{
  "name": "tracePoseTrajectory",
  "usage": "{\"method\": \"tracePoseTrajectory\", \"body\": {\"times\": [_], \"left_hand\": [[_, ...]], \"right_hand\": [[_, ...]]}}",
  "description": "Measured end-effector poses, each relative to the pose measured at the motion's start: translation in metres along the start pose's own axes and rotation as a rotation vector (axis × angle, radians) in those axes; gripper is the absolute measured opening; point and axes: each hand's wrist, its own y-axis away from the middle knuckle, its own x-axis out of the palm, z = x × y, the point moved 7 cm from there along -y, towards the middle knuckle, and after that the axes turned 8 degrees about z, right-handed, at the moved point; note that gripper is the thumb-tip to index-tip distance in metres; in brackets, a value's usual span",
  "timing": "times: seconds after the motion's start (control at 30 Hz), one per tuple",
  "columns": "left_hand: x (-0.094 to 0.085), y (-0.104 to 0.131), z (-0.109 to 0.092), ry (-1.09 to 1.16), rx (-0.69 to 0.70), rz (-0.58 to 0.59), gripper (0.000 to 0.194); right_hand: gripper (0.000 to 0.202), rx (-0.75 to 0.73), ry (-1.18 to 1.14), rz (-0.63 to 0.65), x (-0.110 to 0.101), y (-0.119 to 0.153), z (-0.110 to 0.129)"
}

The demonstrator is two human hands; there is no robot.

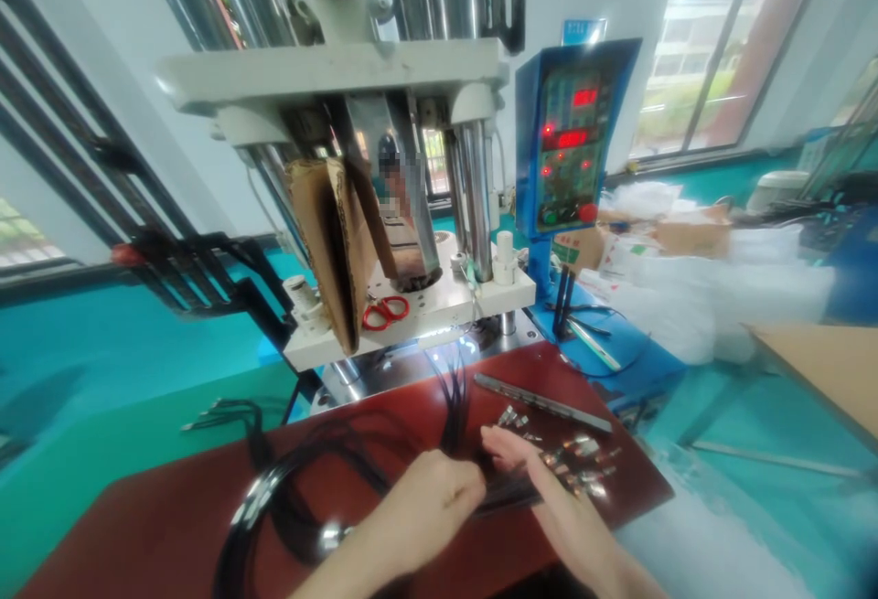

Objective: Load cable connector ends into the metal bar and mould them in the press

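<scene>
A bundle of black cables [511, 495] lies across the dark red tabletop [157, 508], with metal connector ends [583, 466] spread at the right. My left hand [435, 500] is closed in a fist over this bundle, and the cables come out on both sides of it. Just to its right, my right hand [531, 471] has its fingers stretched out above the cables, near the connectors. Another group of black cables [454, 407] points toward the machine behind my hands. To the left, coiled cable [237, 526] loops over the table.
A white press [404, 306] stands ahead, with cardboard [329, 251] and red-handled scissors [385, 313] on its base. A metal bar [541, 402] lies on the tabletop. At the right are a blue control box [528, 142] and white sacks [686, 297]. Further cable ends [219, 413] lie left.
</scene>
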Motion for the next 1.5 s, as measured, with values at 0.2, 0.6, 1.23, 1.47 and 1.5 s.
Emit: {"method": "tracePoseTrajectory", "body": {"times": [0.2, 0.6, 1.23, 1.47, 1.5], "left_hand": [[0.002, 0.009, 0.0, 0.048, 0.002, 0.133, 0.016], [0.058, -0.05, 0.003, 0.723, -0.154, 0.268, 0.028], [0.069, -0.11, 0.004, 0.964, 0.009, 0.251, 0.027], [0.069, -0.117, 0.006, 1.036, -0.026, 0.183, 0.02], [0.067, -0.118, 0.004, 1.045, -0.017, 0.168, 0.021]], "right_hand": [[0.04, 0.04, 0.058, 0.034, 0.005, 0.0, 0.003], [0.043, -0.222, -0.197, -0.268, -0.067, -0.003, 0.039], [0.045, -0.019, 0.598, -0.216, -0.067, -0.029, 0.062], [0.038, 0.015, 0.578, -0.054, -0.063, -0.053, 0.048], [0.038, 0.02, 0.568, -0.052, -0.062, -0.054, 0.044]]}}
